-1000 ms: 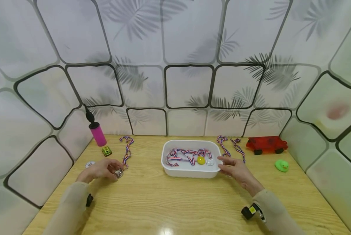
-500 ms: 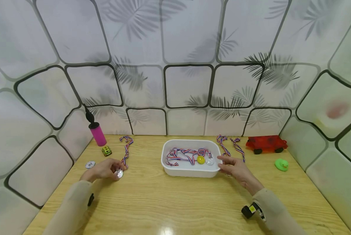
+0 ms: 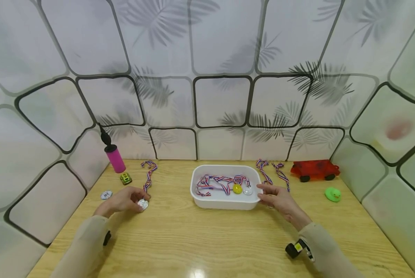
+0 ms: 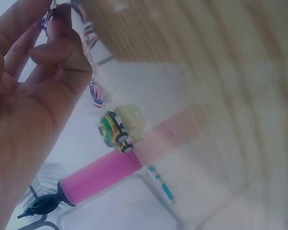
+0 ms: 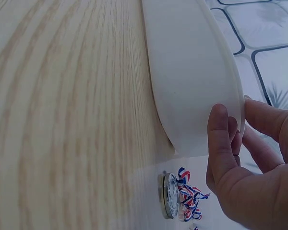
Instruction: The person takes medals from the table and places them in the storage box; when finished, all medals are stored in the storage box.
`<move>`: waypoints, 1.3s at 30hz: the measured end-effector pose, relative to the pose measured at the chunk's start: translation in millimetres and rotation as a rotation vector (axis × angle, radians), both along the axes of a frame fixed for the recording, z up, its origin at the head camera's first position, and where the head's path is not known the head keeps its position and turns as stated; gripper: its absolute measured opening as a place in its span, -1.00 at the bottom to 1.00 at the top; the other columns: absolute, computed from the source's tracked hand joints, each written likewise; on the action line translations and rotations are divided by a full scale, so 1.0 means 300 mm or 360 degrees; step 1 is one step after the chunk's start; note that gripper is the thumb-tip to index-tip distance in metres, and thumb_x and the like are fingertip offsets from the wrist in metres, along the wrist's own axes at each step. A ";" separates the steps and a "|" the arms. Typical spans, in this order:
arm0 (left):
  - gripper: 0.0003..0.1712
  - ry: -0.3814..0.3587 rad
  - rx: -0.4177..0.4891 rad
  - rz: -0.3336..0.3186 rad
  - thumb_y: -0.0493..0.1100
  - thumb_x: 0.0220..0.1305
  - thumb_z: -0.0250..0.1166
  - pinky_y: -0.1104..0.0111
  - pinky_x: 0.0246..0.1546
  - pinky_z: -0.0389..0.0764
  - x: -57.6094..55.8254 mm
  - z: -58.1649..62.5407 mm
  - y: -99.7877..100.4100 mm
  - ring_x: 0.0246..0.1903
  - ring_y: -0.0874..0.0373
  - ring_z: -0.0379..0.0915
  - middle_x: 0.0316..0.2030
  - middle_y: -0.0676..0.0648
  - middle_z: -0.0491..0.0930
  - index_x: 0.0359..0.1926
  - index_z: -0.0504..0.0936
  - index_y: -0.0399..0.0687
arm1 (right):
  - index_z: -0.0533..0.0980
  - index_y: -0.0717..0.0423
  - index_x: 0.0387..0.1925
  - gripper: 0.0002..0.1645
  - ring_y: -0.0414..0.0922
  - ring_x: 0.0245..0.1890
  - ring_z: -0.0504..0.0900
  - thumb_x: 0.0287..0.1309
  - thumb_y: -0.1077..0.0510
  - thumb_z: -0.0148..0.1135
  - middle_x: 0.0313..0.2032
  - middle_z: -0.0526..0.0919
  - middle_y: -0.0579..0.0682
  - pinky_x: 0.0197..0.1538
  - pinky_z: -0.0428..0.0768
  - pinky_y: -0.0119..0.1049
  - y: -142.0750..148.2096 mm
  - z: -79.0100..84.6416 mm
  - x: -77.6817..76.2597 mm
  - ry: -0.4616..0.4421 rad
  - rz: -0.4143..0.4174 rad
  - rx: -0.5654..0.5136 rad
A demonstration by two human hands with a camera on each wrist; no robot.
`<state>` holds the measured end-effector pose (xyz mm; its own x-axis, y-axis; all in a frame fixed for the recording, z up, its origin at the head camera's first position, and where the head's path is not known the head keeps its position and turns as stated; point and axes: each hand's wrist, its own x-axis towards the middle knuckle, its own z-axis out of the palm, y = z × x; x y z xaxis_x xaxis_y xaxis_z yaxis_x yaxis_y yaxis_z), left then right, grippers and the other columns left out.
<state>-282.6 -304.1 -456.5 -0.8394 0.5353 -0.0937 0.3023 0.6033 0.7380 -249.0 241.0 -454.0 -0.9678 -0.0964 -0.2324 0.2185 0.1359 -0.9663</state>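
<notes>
In the head view my left hand [image 3: 125,201] pinches a silver medal [image 3: 143,204] at the left of the table. Its red, white and blue ribbon [image 3: 149,179] trails away towards the wall. Only a thin edge of the medal shows between the fingers in the left wrist view. My right hand [image 3: 280,202] grips the right end of a white plastic tub [image 3: 224,205], thumb and fingers pinching its rim. Inside the tub lie a gold medal [image 3: 237,189], a silver medal [image 3: 248,190] and their tangled ribbons [image 3: 215,181].
Beyond my right hand lie two more ribbons [image 3: 264,172], and the right wrist view shows a medal [image 5: 171,195] beside the tub. A pink pump [image 3: 116,159], small toy car [image 3: 126,178] and round badge [image 3: 106,194] stand left. A red car [image 3: 315,170] and green duck [image 3: 332,194] are right.
My left hand has shifted slightly and turned the silver medal, so its round face now shows more plainly. The badge has come into fuller view. My right hand and the tub stay put.
</notes>
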 end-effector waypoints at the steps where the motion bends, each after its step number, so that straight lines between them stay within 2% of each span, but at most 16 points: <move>1: -0.63 0.0002 0.0000 0.0003 -0.33 0.09 0.44 0.51 -0.22 0.50 -0.002 0.001 0.002 -0.23 0.24 0.41 0.02 -0.31 0.60 -0.05 0.64 -0.30 | 0.33 0.28 0.35 -0.38 -0.23 -0.20 0.54 0.29 0.25 0.23 -0.13 0.34 0.00 0.00 0.69 -0.34 0.000 0.000 0.000 -0.0002 -0.0002 -0.0001; 5: -0.70 0.0003 -0.0009 0.0040 -0.34 0.15 0.38 0.52 -0.29 0.51 -0.005 0.008 0.017 -0.30 0.28 0.44 -0.11 -0.26 0.64 -0.06 0.65 -0.30 | 0.34 0.27 0.35 -0.38 -0.23 -0.21 0.54 0.29 0.26 0.24 -0.13 0.34 0.00 0.00 0.69 -0.34 -0.002 0.001 0.001 -0.0007 -0.0003 -0.0003; 10: -0.68 -0.0122 0.0007 0.0153 -0.31 0.21 0.34 0.46 -0.40 0.49 0.001 0.025 0.041 -0.38 0.24 0.40 -0.31 -0.10 0.62 0.01 0.63 -0.29 | 0.34 0.28 0.34 -0.38 -0.23 -0.20 0.54 0.28 0.27 0.23 -0.14 0.35 0.00 0.01 0.69 -0.32 -0.004 0.003 0.002 -0.0021 -0.0004 -0.0013; 13: -0.62 -0.0205 0.0063 0.0213 -0.29 0.25 0.30 0.43 -0.42 0.51 0.002 0.039 0.050 -0.36 0.22 0.43 -0.28 -0.09 0.64 0.09 0.58 -0.30 | 0.34 0.27 0.35 -0.38 -0.21 -0.20 0.54 0.29 0.26 0.23 -0.14 0.35 0.00 0.02 0.68 -0.31 -0.004 0.004 0.002 -0.0026 -0.0007 -0.0016; 18: -0.52 -0.0262 0.0194 0.0208 -0.23 0.31 0.27 0.35 -0.36 0.56 -0.004 0.065 0.060 -0.34 0.18 0.49 -0.12 -0.20 0.66 0.21 0.49 -0.34 | 0.34 0.27 0.35 -0.38 -0.22 -0.20 0.55 0.30 0.26 0.22 -0.13 0.35 0.01 0.02 0.68 -0.31 -0.002 0.003 0.002 -0.0016 -0.0008 -0.0009; 22: -0.46 -0.0216 0.0250 0.0230 -0.18 0.35 0.25 0.29 -0.31 0.57 -0.018 0.090 0.070 -0.26 0.23 0.54 0.07 -0.31 0.61 0.29 0.43 -0.32 | 0.34 0.26 0.35 -0.38 -0.22 -0.20 0.55 0.29 0.25 0.23 -0.13 0.35 0.00 0.03 0.68 -0.31 -0.001 0.002 0.002 -0.0015 -0.0008 -0.0006; 24: -0.45 -0.0204 0.0288 0.0265 -0.15 0.37 0.24 0.27 -0.27 0.56 -0.026 0.103 0.078 -0.22 0.26 0.54 0.16 -0.30 0.55 0.31 0.42 -0.28 | 0.34 0.26 0.35 -0.38 -0.22 -0.19 0.54 0.29 0.25 0.23 -0.14 0.35 -0.01 0.02 0.68 -0.32 -0.001 0.001 0.002 -0.0017 -0.0006 -0.0009; 28: -0.42 -0.0143 0.0359 0.0327 -0.12 0.37 0.26 0.27 -0.22 0.54 -0.043 0.135 0.101 -0.20 0.30 0.55 0.17 -0.27 0.56 0.34 0.41 -0.20 | 0.34 0.25 0.35 -0.38 -0.22 -0.18 0.54 0.29 0.25 0.23 -0.12 0.35 0.00 0.01 0.68 -0.34 -0.002 -0.001 0.002 -0.0016 -0.0008 -0.0008; 34: -0.40 -0.0032 0.0474 0.0388 -0.09 0.31 0.32 0.40 -0.18 0.60 -0.074 0.179 0.139 -0.12 0.37 0.59 0.19 -0.25 0.54 0.32 0.43 -0.14 | 0.33 0.24 0.36 -0.38 -0.21 -0.16 0.54 0.30 0.25 0.23 -0.10 0.35 0.01 0.03 0.68 -0.32 -0.003 -0.002 0.002 -0.0008 -0.0006 0.0005; 39: -0.36 0.0016 0.0587 0.0370 -0.15 0.29 0.34 0.44 -0.11 0.62 -0.094 0.213 0.175 -0.07 0.36 0.58 0.24 -0.32 0.47 0.35 0.40 -0.15 | 0.33 0.24 0.36 -0.38 -0.20 -0.16 0.54 0.30 0.24 0.23 -0.10 0.35 0.01 0.04 0.68 -0.30 -0.002 -0.003 0.002 -0.0016 -0.0003 0.0006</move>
